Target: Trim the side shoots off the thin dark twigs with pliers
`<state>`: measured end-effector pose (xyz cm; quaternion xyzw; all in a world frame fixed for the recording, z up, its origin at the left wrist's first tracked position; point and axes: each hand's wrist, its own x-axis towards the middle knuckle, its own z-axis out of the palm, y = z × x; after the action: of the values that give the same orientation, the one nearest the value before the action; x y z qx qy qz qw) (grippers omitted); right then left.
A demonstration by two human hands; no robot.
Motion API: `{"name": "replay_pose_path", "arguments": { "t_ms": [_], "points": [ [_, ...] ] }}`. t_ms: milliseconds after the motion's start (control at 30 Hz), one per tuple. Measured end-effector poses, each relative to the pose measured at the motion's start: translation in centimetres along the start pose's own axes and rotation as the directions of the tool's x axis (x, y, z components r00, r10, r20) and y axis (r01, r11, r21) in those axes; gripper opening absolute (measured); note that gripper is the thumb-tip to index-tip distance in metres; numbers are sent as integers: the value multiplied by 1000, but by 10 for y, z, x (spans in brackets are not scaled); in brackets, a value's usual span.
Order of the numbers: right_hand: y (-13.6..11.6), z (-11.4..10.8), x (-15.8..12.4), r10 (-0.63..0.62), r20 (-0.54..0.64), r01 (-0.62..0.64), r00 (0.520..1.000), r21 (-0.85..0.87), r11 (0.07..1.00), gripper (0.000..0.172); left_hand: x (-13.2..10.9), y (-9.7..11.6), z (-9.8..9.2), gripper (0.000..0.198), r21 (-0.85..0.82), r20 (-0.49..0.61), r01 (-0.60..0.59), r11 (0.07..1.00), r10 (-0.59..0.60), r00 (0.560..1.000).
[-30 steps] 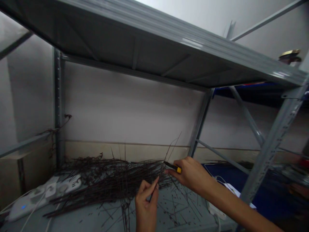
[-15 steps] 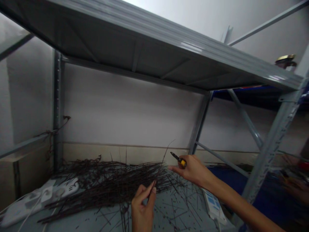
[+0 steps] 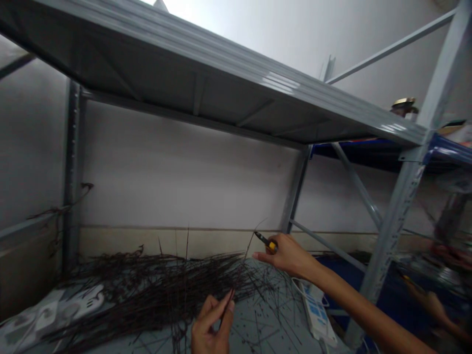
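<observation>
Yellow-and-black tool (image 3: 266, 242) pinched between thumb and curled fingers of the right hand (image 3: 289, 255), pointer finger stretched toward 9 o'clock, its tip just beyond the nearest twig ends. Left hand (image 3: 209, 327) low at 6 o'clock, thumb and fingertips pressed together on one thin dark twig (image 3: 225, 312), its upper end slanting toward 1 o'clock.

Just past the left hand, at 10 o'clock, a long loose heap of dark twigs (image 3: 155, 290) lying across the grey metal shelf (image 3: 243, 339), some ends sticking upward. Short twig bits (image 3: 258, 319) strewn over the shelf at 12 to 2 o'clock from the left hand. So far, only one twig singled out in the fingers, with the bulk of the heap unsorted and no tied bundle or container in view.

Farther out, a white power strip (image 3: 316, 312) at 3 o'clock, a second power strip (image 3: 47, 314) at 9 o'clock under the twig ends, and blue cloth (image 3: 339, 263) beyond the right arm.
</observation>
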<state>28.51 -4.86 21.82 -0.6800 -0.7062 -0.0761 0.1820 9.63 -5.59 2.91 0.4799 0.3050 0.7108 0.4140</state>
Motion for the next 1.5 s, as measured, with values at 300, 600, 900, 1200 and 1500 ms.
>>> {"name": "replay_pose_path", "arguments": {
  "t_ms": [300,600,900,1200,1500],
  "points": [
    [3,-1,4,14,-5,-14,1000,5,1000,49,-1,-11,0,42,-18,-36,-89,996,89,995],
    [2,-5,0,18,-3,-18,1000,-39,999,52,-1,-3,-3,47,-20,-27,-14,1000,14,1000],
    [3,-1,3,9,-39,-13,999,-87,996,51,-3,-10,-2,38,-10,5,-117,993,117,993],
    [5,13,8,18,-73,-20,997,-26,999,51,-9,2,-4,40,-36,60,8,999,-6,998],
    [-15,102,-10,90,144,-156,986,559,814,57,-14,34,-6,61,-283,169,398,873,-363,916]
  ]
}}
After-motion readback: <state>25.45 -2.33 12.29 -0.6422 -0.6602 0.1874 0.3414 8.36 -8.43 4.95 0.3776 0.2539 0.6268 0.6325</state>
